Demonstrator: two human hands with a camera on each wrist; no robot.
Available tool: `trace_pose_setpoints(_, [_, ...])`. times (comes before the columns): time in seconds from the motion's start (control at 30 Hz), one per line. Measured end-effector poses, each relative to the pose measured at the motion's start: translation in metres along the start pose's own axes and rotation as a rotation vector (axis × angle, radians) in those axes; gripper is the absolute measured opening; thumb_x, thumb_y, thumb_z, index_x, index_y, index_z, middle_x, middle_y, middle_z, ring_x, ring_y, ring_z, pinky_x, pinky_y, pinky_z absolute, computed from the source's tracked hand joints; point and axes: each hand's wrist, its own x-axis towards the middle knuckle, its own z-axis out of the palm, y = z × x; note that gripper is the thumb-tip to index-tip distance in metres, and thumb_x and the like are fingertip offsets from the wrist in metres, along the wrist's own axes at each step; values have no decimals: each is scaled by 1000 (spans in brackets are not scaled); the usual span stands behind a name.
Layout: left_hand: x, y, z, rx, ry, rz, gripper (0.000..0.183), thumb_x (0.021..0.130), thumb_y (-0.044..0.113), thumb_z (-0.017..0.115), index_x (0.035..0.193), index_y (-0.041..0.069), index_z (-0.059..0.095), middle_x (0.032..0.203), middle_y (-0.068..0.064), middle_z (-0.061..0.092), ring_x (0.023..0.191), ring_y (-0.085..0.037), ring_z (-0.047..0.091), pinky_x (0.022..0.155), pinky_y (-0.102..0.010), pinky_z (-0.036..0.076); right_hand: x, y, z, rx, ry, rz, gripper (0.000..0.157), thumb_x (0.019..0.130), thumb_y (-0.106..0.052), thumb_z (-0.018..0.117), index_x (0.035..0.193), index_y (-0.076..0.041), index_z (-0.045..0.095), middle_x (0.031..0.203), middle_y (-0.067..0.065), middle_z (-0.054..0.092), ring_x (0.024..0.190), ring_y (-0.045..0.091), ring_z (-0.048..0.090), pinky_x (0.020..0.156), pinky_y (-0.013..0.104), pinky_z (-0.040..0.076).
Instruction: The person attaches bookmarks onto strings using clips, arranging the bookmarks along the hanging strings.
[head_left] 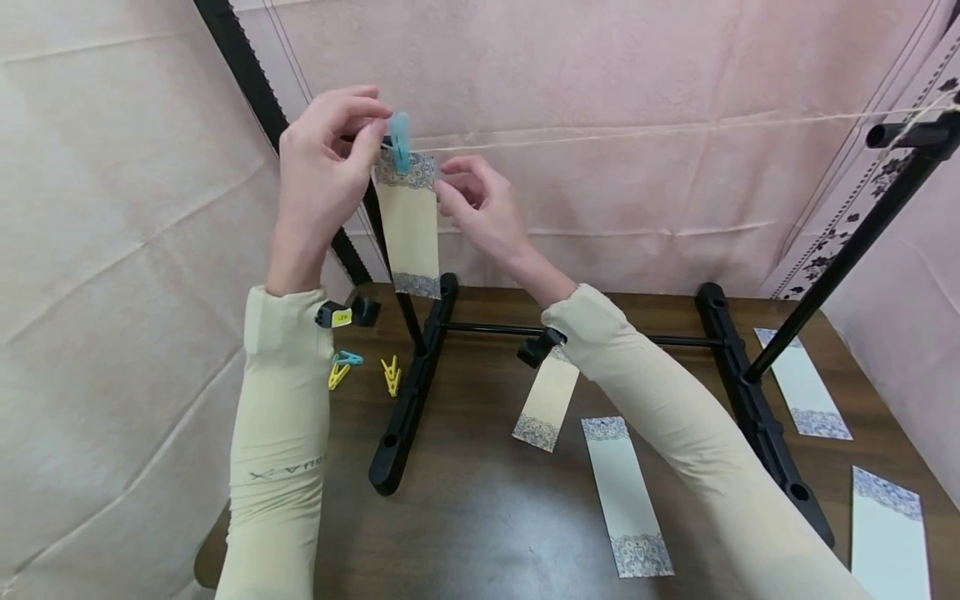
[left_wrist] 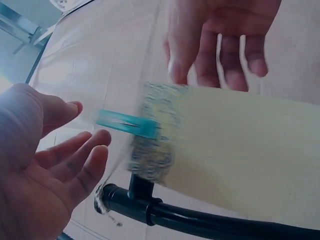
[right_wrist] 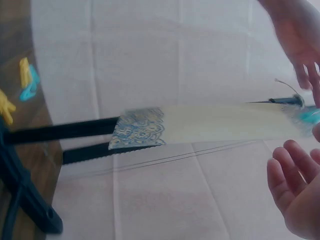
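Observation:
A yellowish paper strip with blue patterned ends hangs from the string, held at its top by a light blue clothespin. My left hand is beside the clothespin's upper end; the left wrist view shows a gap between its thumb and fingers and the clothespin. To the strip's right is my right hand, its fingertips close to the strip's upper edge. Those fingers look loosely bent in the right wrist view, around nothing, near the strip. The strip's patterned top is blurred in the left wrist view.
The string runs to a black stand post at the right. On the table lie a yellow clothespin, another yellow and blue pair, a cream strip and white strips. Pale cloth hangs behind.

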Motion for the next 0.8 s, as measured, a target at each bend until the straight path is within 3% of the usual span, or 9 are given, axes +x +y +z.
trace_pose_setpoints(0.23, [-13, -5, -1, -86, 104, 0, 21, 97, 13, 58, 109, 1, 71, 119, -6, 67, 87, -3, 61, 68, -18, 45, -14, 16, -9, 26, -31, 34, 28, 99, -16, 58, 121, 0, 56, 105, 22, 68, 83, 19, 65, 71, 30, 58])
trace_pose_setpoints(0.5, [-35, -20, -3, -182, 153, -40, 20, 97, 14, 58, 110, 5, 70, 105, -11, 68, 83, -13, 65, 61, -20, 42, -35, 41, -19, 9, -40, 97, 29, 99, -20, 57, 122, -2, 58, 106, 21, 69, 86, 21, 67, 73, 36, 59])
trace_pose_setpoints(0.7, [-53, -35, -2, -233, 168, -48, 20, 96, 10, 59, 109, -1, 69, 93, 0, 68, 74, -7, 61, 59, -19, 41, -50, 63, -29, 1, -41, 170, 29, 99, -22, 58, 120, -2, 58, 107, 22, 68, 86, 18, 67, 72, 32, 58])
trace_pose_setpoints(0.8, [-63, -53, 1, -251, 174, -62, 20, 96, 10, 59, 108, -3, 68, 91, 5, 67, 75, -4, 63, 60, -18, 42, -57, 76, -33, -50, -42, 204, 29, 100, -24, 58, 120, -4, 59, 109, 23, 67, 86, 19, 66, 73, 38, 59])
